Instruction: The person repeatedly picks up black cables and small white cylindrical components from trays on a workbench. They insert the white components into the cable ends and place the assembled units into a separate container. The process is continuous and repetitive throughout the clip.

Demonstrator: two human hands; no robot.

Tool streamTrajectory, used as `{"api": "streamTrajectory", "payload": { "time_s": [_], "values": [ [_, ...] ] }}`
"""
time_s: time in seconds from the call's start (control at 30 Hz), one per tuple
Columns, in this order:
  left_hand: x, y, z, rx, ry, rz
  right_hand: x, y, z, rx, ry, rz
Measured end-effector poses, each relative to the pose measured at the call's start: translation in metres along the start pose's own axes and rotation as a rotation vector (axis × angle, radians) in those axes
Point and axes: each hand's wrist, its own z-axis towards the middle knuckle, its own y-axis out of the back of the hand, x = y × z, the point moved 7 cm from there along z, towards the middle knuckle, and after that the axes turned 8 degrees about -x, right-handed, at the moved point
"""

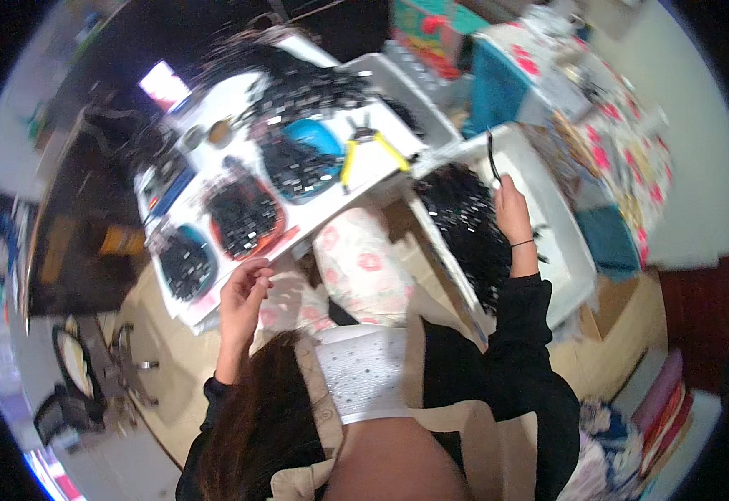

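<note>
My right hand [512,215] is raised over a white bin [577,275] on the right. Pinched in its fingers is a thin, dark, slightly curved strip [492,157], pointing away from me. Beneath and left of that hand lies a heap of glossy black strips [463,221] in the bin. My left hand [246,292] hovers at the table's near edge, fingers loosely curled and thumb apart, with nothing visible in it. Closest to it is an orange-red bowl [274,235] full of small black pieces.
On the white table [373,171] are two blue bowls of black pieces, yellow-handled pliers [350,163], a lit phone [164,86] and a larger black pile [314,88]. A grey bin [435,117] stands behind. Flowered cloth [623,159] covers things at right; an office chair [72,392] is at left.
</note>
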Motion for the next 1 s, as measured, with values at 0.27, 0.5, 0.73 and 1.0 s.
{"api": "streamTrajectory", "payload": {
  "time_s": [0.27,0.5,0.73,1.0],
  "values": [
    [-0.004,0.122,-0.004,-0.676,-0.354,0.533,-0.028,-0.119,0.002,-0.114,0.073,-0.129],
    [-0.013,0.16,0.072,-0.848,-0.307,1.081,0.102,-0.029,0.017,-0.226,-0.023,0.38],
    [0.005,0.166,0.088,-0.864,-0.314,0.993,0.316,-0.052,-0.018,0.365,0.244,0.639],
    [-0.005,0.19,0.06,-0.937,-0.312,0.293,0.416,-0.125,-0.018,0.162,0.612,0.1]
  ]
}}
